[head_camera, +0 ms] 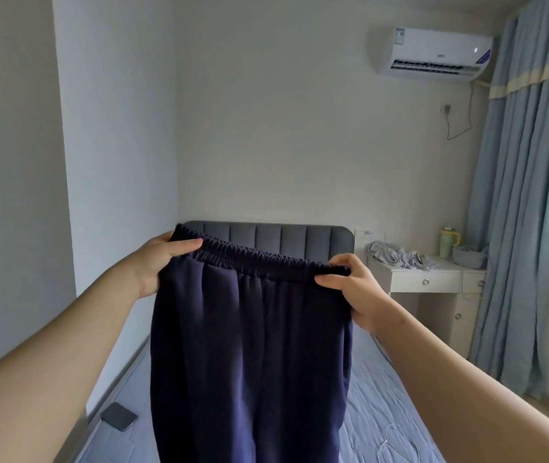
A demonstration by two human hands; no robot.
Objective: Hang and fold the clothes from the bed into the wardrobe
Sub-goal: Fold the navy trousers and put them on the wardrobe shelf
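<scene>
The head-worn camera is looking forward from over the near end of the bed (386, 396), facing along it toward the headboard (266, 236) and the back wall (283, 128). It is sitting close to the left hand (162, 262) and right hand (356, 290), whose arms are reaching in from the lower corners, with the trousers (249, 345) filling the near centre. Its wide lens is taking in the air conditioner (433, 51) up high and bending the curtains (533, 195) at the right edge.

Navy trousers (249, 345), grey headboard (283, 237), pale-blue curtains (527, 195) w/ cream band, white desk (423, 280), poss. blue-grey bed (383, 396).
</scene>
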